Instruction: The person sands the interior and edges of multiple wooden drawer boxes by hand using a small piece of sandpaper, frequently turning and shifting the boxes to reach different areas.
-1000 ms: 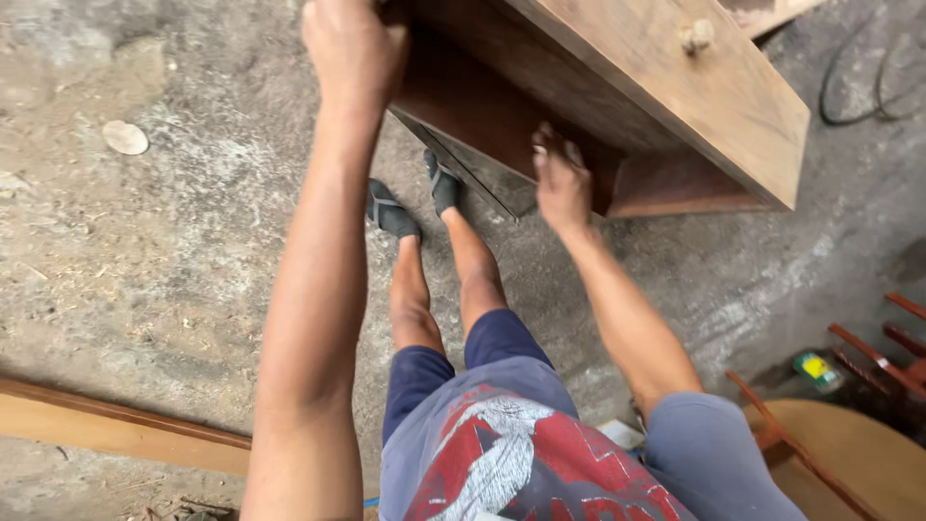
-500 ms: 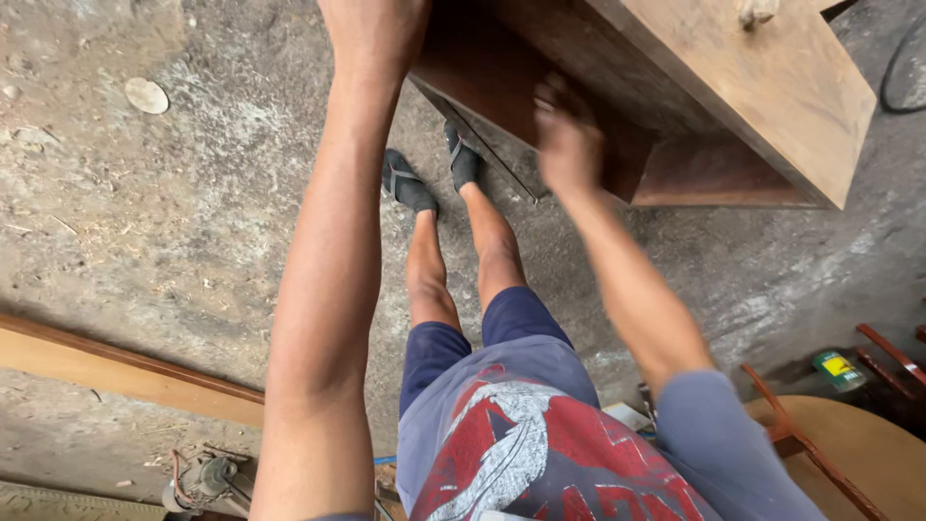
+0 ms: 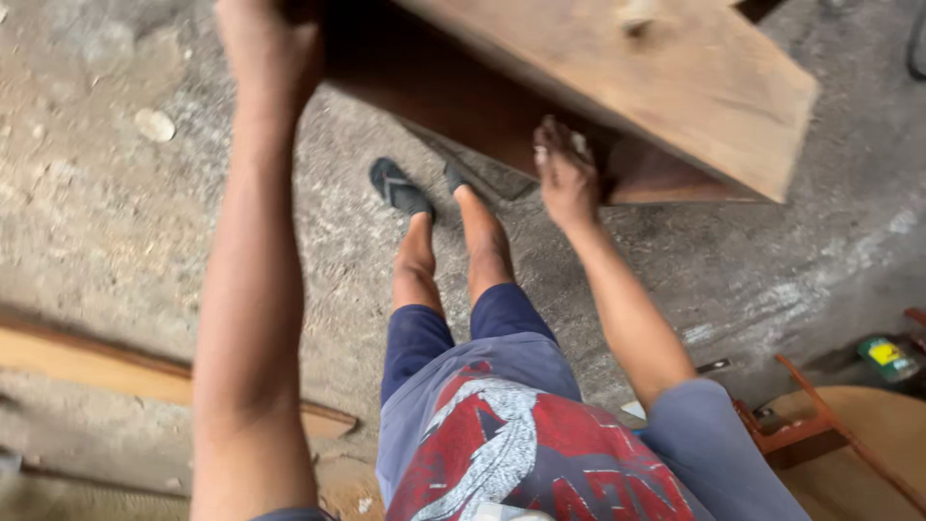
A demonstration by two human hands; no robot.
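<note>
Head view, looking down the person's body to a concrete floor. The right hand (image 3: 567,174), at about 1 o'clock from frame centre, is curled closed around the lower edge of a wooden cabinet piece (image 3: 617,92), fingers wrapped under the dark inner board. The left hand (image 3: 270,43), at 11 o'clock, grips the same piece at its other end; its fingers are closed over the edge, though the fingertips run out of frame.

The wooden cabinet piece fills the top of the view from 11 to 2 o'clock, held clear of the floor between both hands. Its outer face is a flat, pale brown plank with visible grain and a sharp angled corner at 2 o'clock; a small rounded knob (image 3: 637,13) sits on it near the top edge. The underside is darker, reddish wood.

Below the hands, at 12 o'clock from centre, two feet in dark flip-flops (image 3: 397,187) stand on the rough, mottled grey floor (image 3: 116,222). A long pale wooden plank (image 3: 87,365) lies at 8 o'clock. At 4 o'clock are a round wooden panel (image 3: 858,463) with a red-brown frame and a small green container (image 3: 887,357).
</note>
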